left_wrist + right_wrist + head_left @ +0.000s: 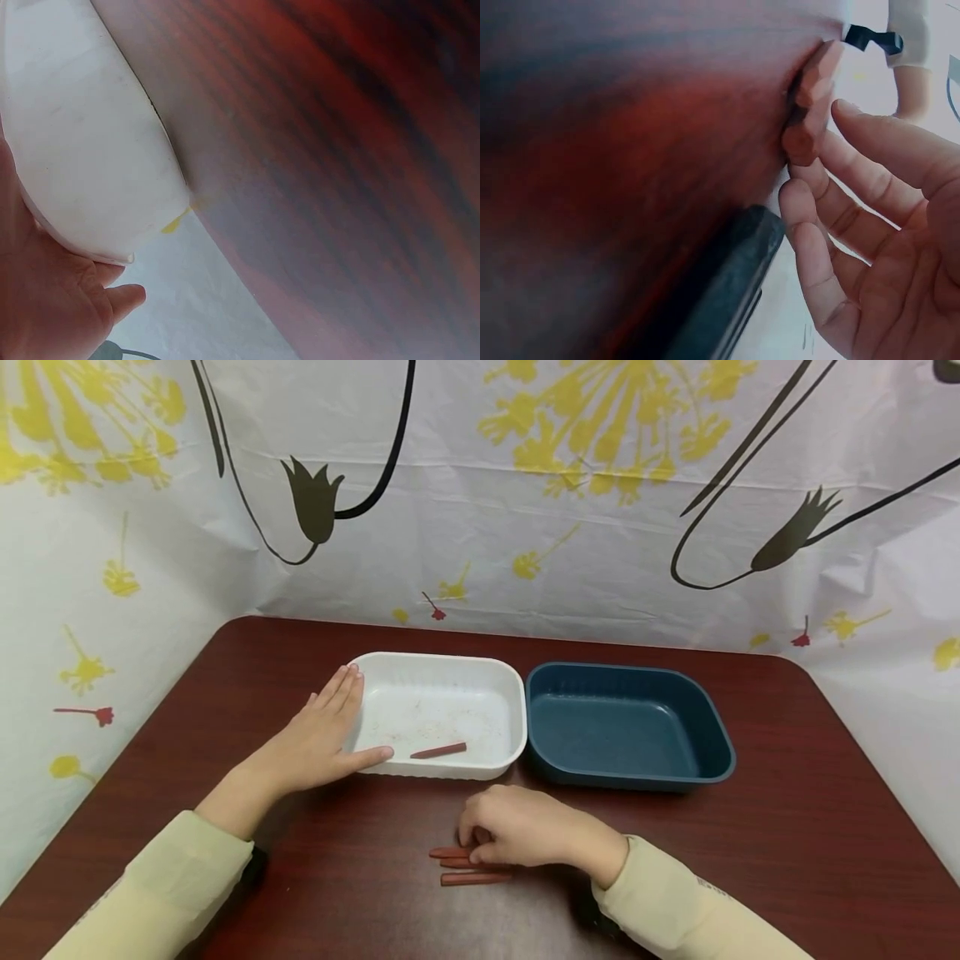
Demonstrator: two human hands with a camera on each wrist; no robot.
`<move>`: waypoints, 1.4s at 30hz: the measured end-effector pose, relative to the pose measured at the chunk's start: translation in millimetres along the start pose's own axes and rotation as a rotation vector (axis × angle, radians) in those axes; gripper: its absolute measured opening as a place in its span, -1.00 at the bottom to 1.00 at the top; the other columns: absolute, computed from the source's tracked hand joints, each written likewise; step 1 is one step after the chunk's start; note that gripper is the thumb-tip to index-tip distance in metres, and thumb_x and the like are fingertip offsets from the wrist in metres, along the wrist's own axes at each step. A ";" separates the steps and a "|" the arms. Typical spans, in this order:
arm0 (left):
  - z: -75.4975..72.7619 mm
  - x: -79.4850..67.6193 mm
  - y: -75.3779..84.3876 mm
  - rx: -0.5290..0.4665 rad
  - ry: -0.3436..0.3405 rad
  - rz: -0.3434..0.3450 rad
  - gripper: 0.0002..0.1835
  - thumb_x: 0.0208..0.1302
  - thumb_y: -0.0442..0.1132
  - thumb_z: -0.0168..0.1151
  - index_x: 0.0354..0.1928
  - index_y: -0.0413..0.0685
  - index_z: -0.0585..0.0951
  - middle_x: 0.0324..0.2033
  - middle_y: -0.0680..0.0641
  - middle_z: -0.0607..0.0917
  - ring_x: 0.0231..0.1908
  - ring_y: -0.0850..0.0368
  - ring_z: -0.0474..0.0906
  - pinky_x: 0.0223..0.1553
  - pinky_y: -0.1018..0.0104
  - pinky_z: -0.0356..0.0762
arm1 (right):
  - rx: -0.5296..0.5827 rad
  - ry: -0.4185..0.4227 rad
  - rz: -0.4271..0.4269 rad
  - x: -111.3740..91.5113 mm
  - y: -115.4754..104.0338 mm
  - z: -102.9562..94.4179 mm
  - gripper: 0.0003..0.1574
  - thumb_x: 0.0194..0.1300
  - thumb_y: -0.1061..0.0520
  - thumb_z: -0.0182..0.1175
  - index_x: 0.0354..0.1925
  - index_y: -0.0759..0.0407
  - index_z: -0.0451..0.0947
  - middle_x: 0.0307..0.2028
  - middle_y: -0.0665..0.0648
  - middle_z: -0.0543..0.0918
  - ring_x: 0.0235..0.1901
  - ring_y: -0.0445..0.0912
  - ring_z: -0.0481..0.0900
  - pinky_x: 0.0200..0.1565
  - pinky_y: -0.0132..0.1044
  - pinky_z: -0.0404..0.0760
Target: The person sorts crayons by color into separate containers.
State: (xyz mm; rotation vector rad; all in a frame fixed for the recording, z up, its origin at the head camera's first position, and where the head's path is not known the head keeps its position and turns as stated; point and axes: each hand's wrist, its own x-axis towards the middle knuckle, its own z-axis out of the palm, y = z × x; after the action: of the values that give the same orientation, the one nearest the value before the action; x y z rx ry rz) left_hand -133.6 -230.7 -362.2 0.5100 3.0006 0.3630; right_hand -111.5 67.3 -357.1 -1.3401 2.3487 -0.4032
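Note:
My left hand point(318, 739) lies along the left end of a white tray point(517, 718), fingers straight at the rim and thumb over the front edge. In the left wrist view the hand point(60, 300) touches the tray's wall point(82, 127). Inside the tray is one reddish-brown, crayon-like stick point(438, 750) with a tapered tip. My right hand point(521, 827) bends its fingers and thumb over several similar sticks point(474, 879) side by side on the table. In the right wrist view the fingertips are right at the faceted sticks point(804, 142); whether they pinch one I cannot tell.
A dark blue tray point(630, 777) stands right beside the white one, with no sticks showing in it. Fine crumbs dot the white tray's floor. The dark red wooden table point(337, 877) backs onto a printed white sheet point(465, 527).

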 end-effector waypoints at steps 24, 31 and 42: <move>-1.7 -1.6 2.2 0.014 -0.003 -0.008 0.23 0.26 0.50 -0.01 0.53 -0.38 -0.16 0.57 -0.29 -0.23 0.58 -0.22 -0.31 0.45 -0.31 0.00 | 0.033 0.025 -0.028 -0.7 -3.7 -2.8 -0.87 0.16 0.21 0.30 -0.41 -0.01 0.55 -0.45 -0.18 0.52 -0.46 -0.34 0.40 -0.39 -0.54 0.41; -0.6 -2.9 0.8 0.012 -0.001 -0.010 0.23 0.26 0.50 -0.01 0.54 -0.37 -0.16 0.57 -0.28 -0.22 0.58 -0.22 -0.31 0.46 -0.30 -0.01 | 0.140 0.062 -0.025 -0.7 -7.8 -15.3 -0.84 0.25 0.20 0.26 -0.40 -0.06 0.53 -0.47 -0.19 0.50 -0.55 -0.33 0.35 -0.47 -0.52 0.37; 0.2 -2.0 0.9 0.009 0.004 -0.012 0.23 0.26 0.50 -0.01 0.54 -0.37 -0.17 0.57 -0.28 -0.23 0.58 -0.22 -0.31 0.45 -0.31 -0.01 | 0.143 0.172 -0.049 1.1 -9.2 -46.0 -0.90 0.31 0.18 0.25 -0.34 -0.02 0.55 -0.44 -0.12 0.53 -0.43 -0.19 0.47 -0.34 -0.44 0.45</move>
State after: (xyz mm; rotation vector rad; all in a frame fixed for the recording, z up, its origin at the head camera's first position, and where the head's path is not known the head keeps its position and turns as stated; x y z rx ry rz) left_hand -131.4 -230.6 -362.1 0.4917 3.0086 0.3507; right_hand -127.2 64.0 -313.0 -1.3449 2.3755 -0.7130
